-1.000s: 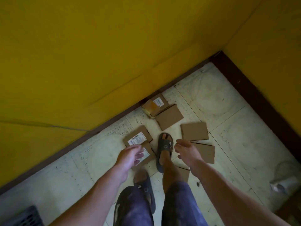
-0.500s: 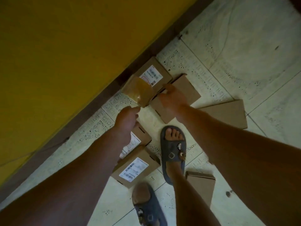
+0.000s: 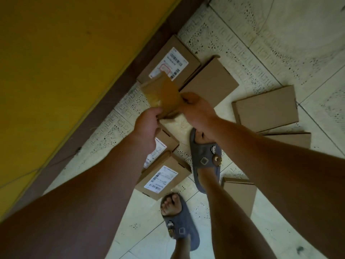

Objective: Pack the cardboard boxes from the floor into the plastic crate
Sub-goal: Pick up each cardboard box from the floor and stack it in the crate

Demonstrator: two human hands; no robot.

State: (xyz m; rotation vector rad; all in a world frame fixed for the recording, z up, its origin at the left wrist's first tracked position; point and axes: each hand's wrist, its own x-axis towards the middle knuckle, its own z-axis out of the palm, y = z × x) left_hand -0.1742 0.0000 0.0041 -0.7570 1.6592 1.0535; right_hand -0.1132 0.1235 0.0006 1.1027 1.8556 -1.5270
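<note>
A small taped cardboard box is lifted off the floor, tilted, held between both hands. My left hand grips its near left corner and my right hand grips its right side. Behind it a labelled box lies by the wall with a plain box beside it. Two labelled boxes lie under my left forearm. More plain boxes lie to the right. The plastic crate is out of view.
A yellow wall with a dark brown skirting runs diagonally at left. My feet in grey sandals stand among the boxes on pale patterned floor tiles. Another plain box lies behind my right leg.
I have bent down closer to the floor. Both hands reached forward to the taped box by the wall and now hold it raised off the other boxes.
</note>
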